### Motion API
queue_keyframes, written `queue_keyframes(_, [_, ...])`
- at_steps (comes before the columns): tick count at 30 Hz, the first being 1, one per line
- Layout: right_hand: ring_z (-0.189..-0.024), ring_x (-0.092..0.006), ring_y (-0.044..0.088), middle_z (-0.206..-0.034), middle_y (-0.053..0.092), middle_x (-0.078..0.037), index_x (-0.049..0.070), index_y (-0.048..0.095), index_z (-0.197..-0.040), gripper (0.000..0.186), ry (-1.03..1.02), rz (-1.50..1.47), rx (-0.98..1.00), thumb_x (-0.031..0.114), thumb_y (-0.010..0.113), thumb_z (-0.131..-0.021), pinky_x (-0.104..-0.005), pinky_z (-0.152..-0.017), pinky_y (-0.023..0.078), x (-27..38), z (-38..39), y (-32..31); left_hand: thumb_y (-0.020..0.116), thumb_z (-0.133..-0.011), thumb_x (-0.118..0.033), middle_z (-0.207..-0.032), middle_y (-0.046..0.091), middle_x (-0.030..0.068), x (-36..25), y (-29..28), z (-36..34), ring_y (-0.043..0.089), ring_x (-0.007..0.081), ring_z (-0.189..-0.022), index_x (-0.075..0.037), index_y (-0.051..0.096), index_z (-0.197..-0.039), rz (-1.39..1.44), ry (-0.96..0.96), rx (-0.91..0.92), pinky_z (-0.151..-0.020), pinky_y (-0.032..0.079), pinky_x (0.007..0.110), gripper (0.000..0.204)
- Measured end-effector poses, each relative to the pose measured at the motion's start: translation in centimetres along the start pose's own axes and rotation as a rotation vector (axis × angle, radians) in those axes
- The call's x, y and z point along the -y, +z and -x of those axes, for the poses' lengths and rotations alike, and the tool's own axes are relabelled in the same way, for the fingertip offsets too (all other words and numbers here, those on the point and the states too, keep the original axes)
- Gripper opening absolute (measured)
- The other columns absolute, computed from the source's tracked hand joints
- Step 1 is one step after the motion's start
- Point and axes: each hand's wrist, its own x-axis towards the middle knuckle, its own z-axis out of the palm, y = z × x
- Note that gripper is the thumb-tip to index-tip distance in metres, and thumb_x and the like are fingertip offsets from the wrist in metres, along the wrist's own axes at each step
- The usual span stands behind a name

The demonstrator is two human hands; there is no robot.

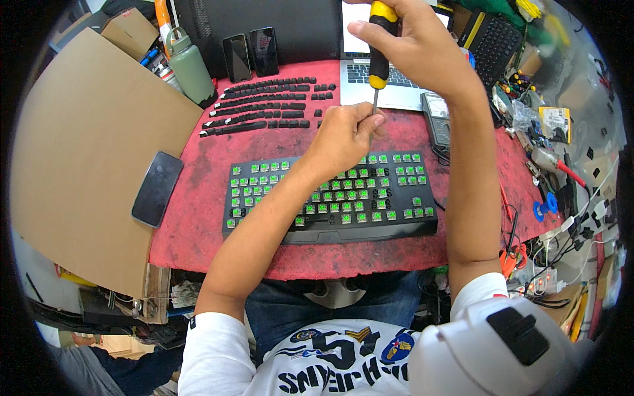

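My right hand (426, 49) is closed around the black-and-yellow handle of a screwdriver (379, 63), held upright with its shaft pointing down. Below it, the fingers of my left hand (347, 132) pinch the lower shaft; the tip is hidden by them. Both hands are raised over the far edge of a black keyboard (396, 230). Its keycaps are off, baring green-topped switches, and my left forearm covers part of it. Behind, to the left, the black keycaps (261, 105) lie in rows on the red mat (191, 244).
A phone (157, 189) rests against a cardboard sheet (92, 152) at left. Two more phones (251, 54) and a green bottle (190, 69) stand behind. An open laptop (409, 98) and an analog multimeter (437, 125) are at back right, beside cluttered tools and cables (528, 158).
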Motion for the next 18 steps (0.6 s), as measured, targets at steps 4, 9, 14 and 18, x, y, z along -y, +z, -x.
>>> queue_keyframes(4, [-0.088,-0.0165,0.064,-0.091,0.066,-0.012,-0.003,0.060,-0.121,0.041,-0.013,-0.374,0.128,0.017,0.072,-0.088,-0.0309,-0.078,0.051,-1.7,-0.2,-1.0,0.056,-0.100,-0.011,-0.085,0.074,0.0124,-0.1,0.0,0.2,0.070,0.0147,-0.082,0.006,0.069,-0.105,0.031,-0.010,0.011,-0.075,0.054,0.033,0.022])
queue_keyframes(9, [-0.089,-0.0197,0.065,-0.100,0.067,-0.012,-0.006,0.058,-0.123,0.044,0.088,0.170,-0.018,0.014,0.074,-0.087,-0.0328,-0.082,0.052,1.6,-0.3,0.0,0.055,-0.101,-0.012,-0.088,0.075,0.0129,0.3,0.3,0.0,0.071,0.0154,-0.083,0.006,0.068,-0.110,0.005,-0.047,0.002,-0.078,0.055,0.033,0.023])
queue_keyframes(14, [-0.095,-0.0183,0.064,-0.096,0.066,-0.014,-0.001,0.058,-0.126,0.047,0.100,-0.024,0.071,0.015,0.074,-0.085,-0.0307,-0.080,0.051,1.0,0.3,-1.1,0.057,-0.100,-0.012,-0.088,0.075,0.0122,0.5,0.2,0.2,0.071,0.0139,-0.081,0.006,0.069,-0.110,0.029,0.023,-0.016,-0.075,0.056,0.032,0.023])
queue_keyframes(18, [-0.094,-0.0179,0.062,-0.102,0.064,-0.013,-0.001,0.056,-0.128,0.047,0.023,0.097,0.128,0.013,0.073,-0.087,-0.0307,-0.082,0.050,-1.2,-0.5,-0.6,0.059,-0.099,-0.012,-0.086,0.075,0.0119,-0.6,-0.2,0.1,0.069,0.0119,-0.078,0.006,0.071,-0.108,-0.062,-0.032,-0.088,-0.072,0.055,0.030,0.023])
